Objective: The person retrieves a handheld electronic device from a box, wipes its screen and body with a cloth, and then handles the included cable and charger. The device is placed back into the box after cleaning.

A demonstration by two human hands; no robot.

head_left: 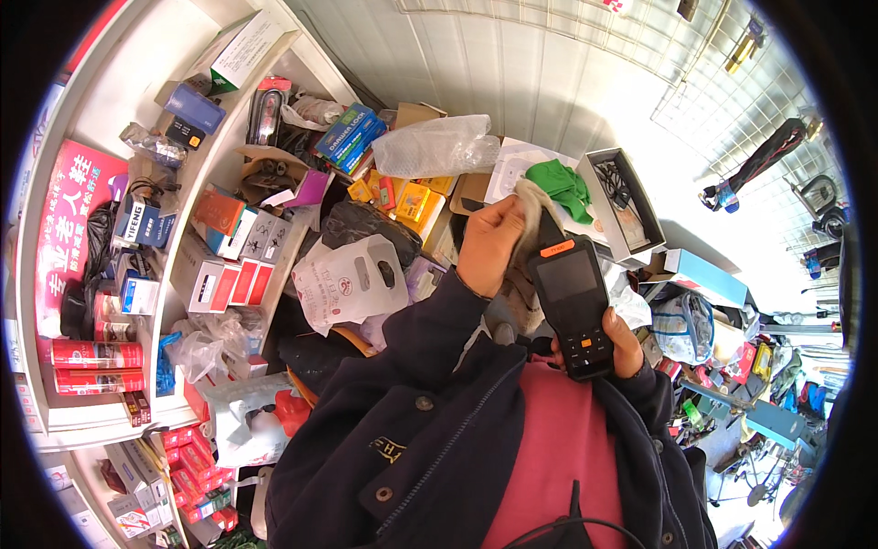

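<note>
A black handheld device (573,297) with a dark screen, orange marks, a keypad and a stubby antenna is gripped near its lower end by my right hand (626,344). My thumb lies along its right edge, and fingertips show at its left side. My left hand (492,242) pinches a beige cloth (527,233) beside the device's antenna. The cloth hangs down behind the device's left edge, partly hidden by it. Just beyond the device lie a crumpled green cloth (558,188) and an open box (627,240) with a black cable inside.
White shelves (165,357) with small boxes and bags stand on the left. A white plastic bag (352,284), yellow boxes (416,203) and bubble wrap (430,146) pile up beyond my left arm. A wire grid (677,73) hangs on the far wall. Clutter crowds the right.
</note>
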